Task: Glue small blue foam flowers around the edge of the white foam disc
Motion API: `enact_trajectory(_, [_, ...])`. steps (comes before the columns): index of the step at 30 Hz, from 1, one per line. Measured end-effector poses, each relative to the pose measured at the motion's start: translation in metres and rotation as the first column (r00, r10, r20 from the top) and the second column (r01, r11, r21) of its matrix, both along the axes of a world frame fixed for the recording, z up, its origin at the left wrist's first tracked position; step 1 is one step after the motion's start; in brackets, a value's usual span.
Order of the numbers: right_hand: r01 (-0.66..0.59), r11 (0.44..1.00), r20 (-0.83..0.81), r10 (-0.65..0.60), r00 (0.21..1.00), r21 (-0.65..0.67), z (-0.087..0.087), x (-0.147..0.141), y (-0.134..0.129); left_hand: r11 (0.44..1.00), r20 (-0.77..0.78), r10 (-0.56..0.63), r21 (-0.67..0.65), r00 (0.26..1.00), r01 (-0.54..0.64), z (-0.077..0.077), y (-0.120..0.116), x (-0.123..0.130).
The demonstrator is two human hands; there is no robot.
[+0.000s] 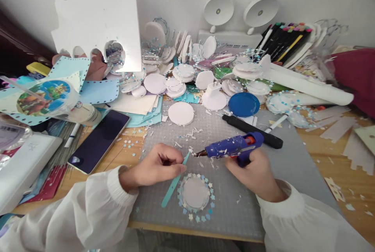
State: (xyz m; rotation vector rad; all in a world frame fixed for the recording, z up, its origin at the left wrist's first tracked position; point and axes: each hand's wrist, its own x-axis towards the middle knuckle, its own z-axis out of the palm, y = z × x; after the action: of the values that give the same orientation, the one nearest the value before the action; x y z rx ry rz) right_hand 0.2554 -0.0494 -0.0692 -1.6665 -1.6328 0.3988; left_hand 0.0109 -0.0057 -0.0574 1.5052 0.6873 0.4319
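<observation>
Fingertips of the left hand pinch a teal strip; fingers of the right hand curl around a blue glue gun, its nozzle near the strip's tip, above the star-edged disc.

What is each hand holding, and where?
Left hand: teal pointed strip, near its tip. Right hand: blue glue gun, by its handle.

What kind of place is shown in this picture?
Probably a home craft desk: a grey cutting mat lies on the wooden table, with a blue glue gun above it and many white discs behind.
</observation>
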Motion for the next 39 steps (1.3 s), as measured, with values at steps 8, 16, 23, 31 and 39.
enact_trajectory(8, [0.007,1.000,0.052,-0.008,0.999,0.009,0.004,0.001,0.000,1.000,0.005,-0.010,0.018,1.000,0.010,0.000,0.000,0.000])
enact_trajectory(16, [0.029,1.000,0.099,-0.030,0.995,0.012,-0.003,0.003,-0.001,1.000,-0.004,-0.013,0.020,1.000,0.013,0.001,0.001,0.001])
enact_trajectory(23, [0.027,1.000,0.122,-0.027,0.992,0.000,-0.006,0.005,-0.001,0.999,-0.019,-0.009,0.038,1.000,0.010,0.001,0.001,0.000])
enact_trajectory(31, [0.022,0.998,0.163,-0.032,0.986,0.064,-0.004,0.001,0.000,1.000,-0.005,-0.016,0.018,1.000,0.016,0.001,0.001,0.000])
enact_trajectory(39, [0.234,0.942,0.281,-0.298,0.912,0.241,-0.006,0.021,0.005,1.000,0.007,-0.015,0.022,1.000,0.015,0.003,0.002,0.001])
